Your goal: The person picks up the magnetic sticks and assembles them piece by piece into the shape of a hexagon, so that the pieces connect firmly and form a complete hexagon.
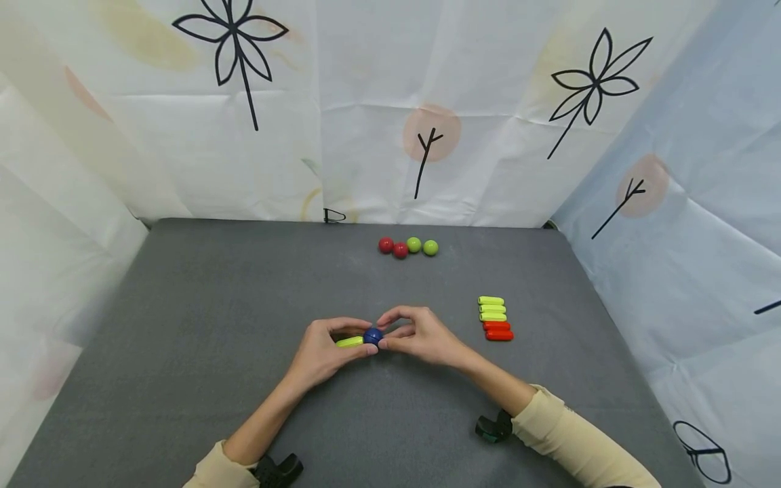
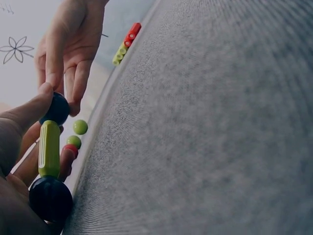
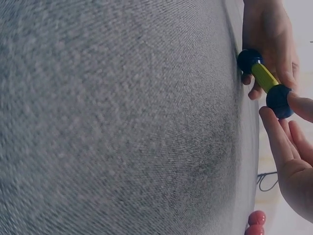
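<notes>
Between the two hands is a yellow-green rod with a dark blue ball on its right end. A second dark blue ball sits on the rod's other end, seen in both wrist views and hidden by the hand in the head view. My left hand holds this piece, thumb and forefinger at the right ball and the rod lying inside the hand. From the right, my right hand pinches the same ball between thumb and fingertips. The piece is close over the grey table.
Two red balls and two green balls lie near the table's back edge. To the right, three yellow-green rods are lined up beside two red rods. Printed white cloth hangs behind the grey table.
</notes>
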